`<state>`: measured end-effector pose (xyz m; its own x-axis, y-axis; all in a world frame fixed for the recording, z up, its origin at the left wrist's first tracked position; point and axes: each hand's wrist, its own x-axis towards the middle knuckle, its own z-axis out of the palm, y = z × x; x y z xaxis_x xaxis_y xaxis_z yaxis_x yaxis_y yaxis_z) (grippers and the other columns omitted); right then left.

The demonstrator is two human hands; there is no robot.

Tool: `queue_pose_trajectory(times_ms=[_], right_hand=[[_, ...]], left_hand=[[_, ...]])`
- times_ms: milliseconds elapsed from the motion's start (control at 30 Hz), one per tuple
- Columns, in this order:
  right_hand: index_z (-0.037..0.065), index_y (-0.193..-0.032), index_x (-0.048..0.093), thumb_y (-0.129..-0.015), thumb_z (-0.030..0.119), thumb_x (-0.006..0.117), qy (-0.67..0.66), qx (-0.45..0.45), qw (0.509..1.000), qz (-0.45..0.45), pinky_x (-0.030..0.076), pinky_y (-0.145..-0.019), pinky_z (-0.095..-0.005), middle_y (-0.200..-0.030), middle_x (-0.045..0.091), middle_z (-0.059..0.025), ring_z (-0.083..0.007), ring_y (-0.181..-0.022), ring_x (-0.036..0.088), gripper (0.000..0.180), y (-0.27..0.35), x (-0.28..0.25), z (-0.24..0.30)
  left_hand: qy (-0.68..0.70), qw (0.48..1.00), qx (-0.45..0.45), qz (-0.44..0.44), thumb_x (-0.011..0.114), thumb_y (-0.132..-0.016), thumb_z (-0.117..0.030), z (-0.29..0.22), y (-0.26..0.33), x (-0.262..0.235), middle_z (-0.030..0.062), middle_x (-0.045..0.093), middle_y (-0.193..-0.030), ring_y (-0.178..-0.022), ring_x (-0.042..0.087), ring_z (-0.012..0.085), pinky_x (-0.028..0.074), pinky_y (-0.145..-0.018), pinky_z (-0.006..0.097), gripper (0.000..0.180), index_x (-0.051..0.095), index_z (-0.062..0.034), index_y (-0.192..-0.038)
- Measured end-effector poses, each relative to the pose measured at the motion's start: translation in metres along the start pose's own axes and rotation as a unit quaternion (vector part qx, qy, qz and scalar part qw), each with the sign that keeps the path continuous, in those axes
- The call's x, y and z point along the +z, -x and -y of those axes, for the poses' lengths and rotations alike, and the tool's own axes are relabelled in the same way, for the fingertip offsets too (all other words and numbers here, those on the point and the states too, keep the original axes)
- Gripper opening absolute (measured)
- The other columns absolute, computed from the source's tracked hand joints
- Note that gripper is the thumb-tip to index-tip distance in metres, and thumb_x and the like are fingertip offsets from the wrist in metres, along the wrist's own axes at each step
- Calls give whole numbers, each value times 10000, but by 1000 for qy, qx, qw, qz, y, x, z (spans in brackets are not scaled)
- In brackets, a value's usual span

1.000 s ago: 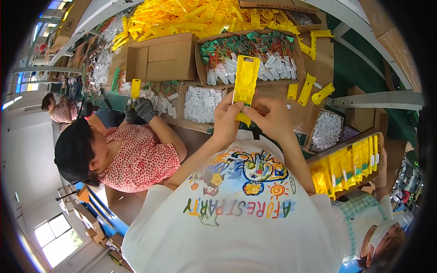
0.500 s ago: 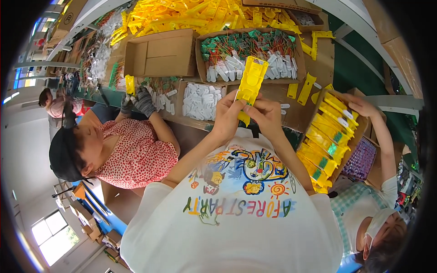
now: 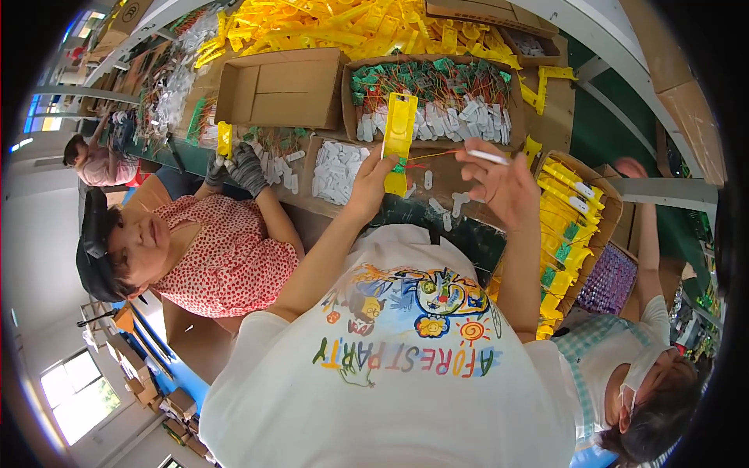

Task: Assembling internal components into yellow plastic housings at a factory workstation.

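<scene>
My left hand (image 3: 368,186) holds a long yellow card (image 3: 399,139) upright by its lower end, over the work table. My right hand (image 3: 505,187) is apart from the card, to its right, and pinches a small white stick-like piece (image 3: 488,157). A thin red-orange wire (image 3: 434,155) runs from the card's lower part across to my right hand. Loose white tags (image 3: 455,204) lie on the table under my hands.
A cardboard box of green and white pieces (image 3: 437,86) and an empty cardboard box (image 3: 281,90) stand behind, with a heap of yellow cards (image 3: 351,23) beyond. A gloved person (image 3: 226,257) sits at my left; another person (image 3: 624,366) at my right holds a box of yellow cards (image 3: 573,226).
My right hand has let go of the yellow card and moved right, drawing the red-orange wire out. The person at the right has brought the box of yellow cards lower and nearer.
</scene>
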<state>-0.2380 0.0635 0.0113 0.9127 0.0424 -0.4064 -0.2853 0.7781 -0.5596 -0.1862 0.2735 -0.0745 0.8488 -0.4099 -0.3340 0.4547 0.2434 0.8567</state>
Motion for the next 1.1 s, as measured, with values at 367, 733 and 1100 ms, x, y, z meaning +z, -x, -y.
queue_pose_trajectory(times_ms=[367,733,1100], right_hand=[[12,-655,444,-877,202,457,386,-308,860,-132,278,-531,-260,-619,399,41,-60,-613,350,293,-52,-4,-29],[40,-516,447,-808,231,487,276,-147,938,-151,236,-472,-277,-496,392,3,-88,-479,329,351,-86,5,-67],[17,-574,566,-874,335,454,675,-279,653,-200,407,-540,-297,-504,507,-54,-165,-509,513,451,-121,3,-74]], left_hand=[[-115,991,64,-2,599,-839,-69,1,12,24,41,614,-911,-770,573,109,457,-682,242,288,497,-38,-1106],[-365,904,199,-104,616,-786,-119,17,18,8,235,594,-738,-717,598,427,467,-600,423,389,449,12,-1112],[-525,824,193,-90,665,-706,-132,29,20,-12,232,572,-716,-677,582,413,460,-585,453,372,500,-11,-1016]])
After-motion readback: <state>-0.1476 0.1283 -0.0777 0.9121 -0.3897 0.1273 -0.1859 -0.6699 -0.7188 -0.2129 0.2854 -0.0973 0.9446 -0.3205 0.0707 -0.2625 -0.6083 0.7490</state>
